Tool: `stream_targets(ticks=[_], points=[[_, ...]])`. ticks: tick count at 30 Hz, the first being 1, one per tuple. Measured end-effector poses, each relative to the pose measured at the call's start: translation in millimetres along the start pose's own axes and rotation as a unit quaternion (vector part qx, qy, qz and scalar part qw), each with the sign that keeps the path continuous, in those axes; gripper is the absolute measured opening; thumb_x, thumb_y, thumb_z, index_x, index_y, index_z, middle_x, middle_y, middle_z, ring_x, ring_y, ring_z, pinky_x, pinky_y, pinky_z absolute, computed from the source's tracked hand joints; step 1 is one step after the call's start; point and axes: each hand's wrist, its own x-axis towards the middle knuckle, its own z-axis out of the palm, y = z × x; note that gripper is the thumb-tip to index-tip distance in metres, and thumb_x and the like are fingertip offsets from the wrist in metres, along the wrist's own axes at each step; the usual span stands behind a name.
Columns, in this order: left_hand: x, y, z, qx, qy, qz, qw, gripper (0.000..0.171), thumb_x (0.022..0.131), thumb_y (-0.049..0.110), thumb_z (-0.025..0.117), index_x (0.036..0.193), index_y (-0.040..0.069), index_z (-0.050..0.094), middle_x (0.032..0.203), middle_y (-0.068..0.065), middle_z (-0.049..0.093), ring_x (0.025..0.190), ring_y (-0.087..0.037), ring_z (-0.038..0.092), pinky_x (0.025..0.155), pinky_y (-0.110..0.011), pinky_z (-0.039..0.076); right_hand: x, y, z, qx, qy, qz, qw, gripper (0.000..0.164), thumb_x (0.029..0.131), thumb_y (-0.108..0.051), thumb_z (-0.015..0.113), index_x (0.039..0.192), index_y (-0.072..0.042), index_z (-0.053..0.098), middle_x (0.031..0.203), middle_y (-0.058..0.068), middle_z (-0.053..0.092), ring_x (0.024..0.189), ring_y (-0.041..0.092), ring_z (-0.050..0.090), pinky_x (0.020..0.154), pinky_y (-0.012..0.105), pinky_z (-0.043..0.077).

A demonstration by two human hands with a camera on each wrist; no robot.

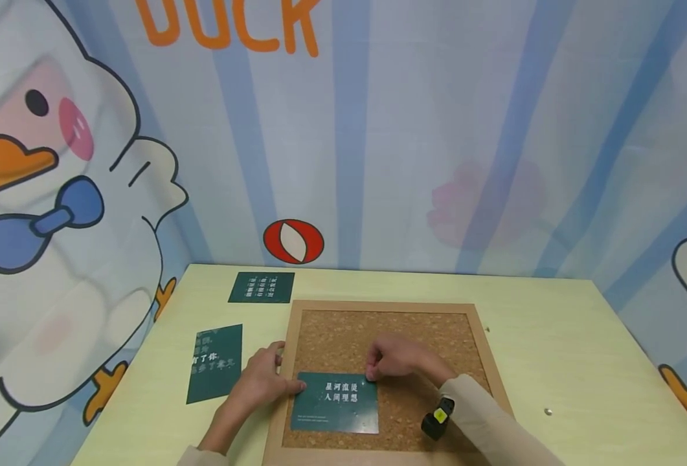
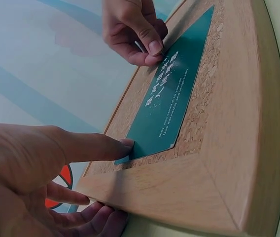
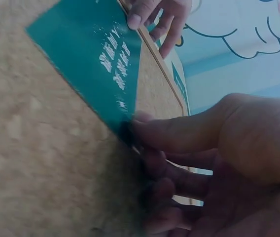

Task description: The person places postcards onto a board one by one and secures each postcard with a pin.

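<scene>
A dark green card (image 1: 334,414) with white Chinese characters lies on the lower left of a wood-framed cork board (image 1: 425,327). My left hand (image 1: 258,382) presses its thumb on the card's left edge near the upper corner. Its other fingers rest along the frame's outer left side. At the card's upper right corner, my right hand (image 1: 404,359) pinches a small silver pin (image 2: 139,45) between thumb and fingers. The fingers largely hide the pin, and I cannot tell whether its point is in the card.
Two more green cards lie on the pale yellow table (image 1: 553,343): one card (image 1: 217,372) left of the board, another card (image 1: 270,288) behind it. A small silver tack (image 1: 548,411) sits to the right. A duck-print cloth (image 1: 401,129) hangs behind.
</scene>
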Motion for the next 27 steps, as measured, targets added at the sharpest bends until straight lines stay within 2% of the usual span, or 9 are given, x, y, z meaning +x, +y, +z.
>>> stream_targets(ticks=[13, 20, 27], points=[[-1.9, 4.3, -2.9, 0.003, -0.003, -0.006, 1.0000, 0.097, 0.074, 0.023, 0.096, 0.150, -0.007, 0.044, 0.117, -0.022, 0.059, 0.095, -0.031, 0.060, 0.080, -0.047, 0.057, 14, -17, -9, -0.078, -0.053, 0.064, 0.993, 0.023, 0.093, -0.008, 0.077, 0.073, -0.014, 0.070, 0.071, -0.005, 0.060, 0.065, 0.012, 0.049, 0.062, 0.029, 0.038], [-2.2, 4.1, -3.4, -0.003, -0.005, -0.002, 1.0000, 0.097, 0.074, 0.023, 0.096, 0.149, -0.008, 0.044, 0.115, -0.022, 0.058, 0.094, -0.031, 0.060, 0.079, -0.047, 0.057, 17, -28, -12, -0.097, -0.072, 0.101, 0.987, 0.024, 0.092, -0.007, 0.079, 0.070, -0.013, 0.069, 0.068, -0.003, 0.060, 0.059, 0.012, 0.048, 0.055, 0.027, 0.036], [-0.7, 1.4, -0.5, -0.001, -0.007, 0.000, 1.0000, 0.096, 0.073, 0.023, 0.096, 0.149, -0.008, 0.045, 0.114, -0.021, 0.059, 0.094, -0.032, 0.059, 0.080, -0.048, 0.056, 19, -33, -10, -0.164, -0.081, 0.090, 0.979, 0.025, 0.089, -0.005, 0.079, 0.067, -0.015, 0.071, 0.066, -0.006, 0.061, 0.057, 0.009, 0.048, 0.052, 0.026, 0.037]])
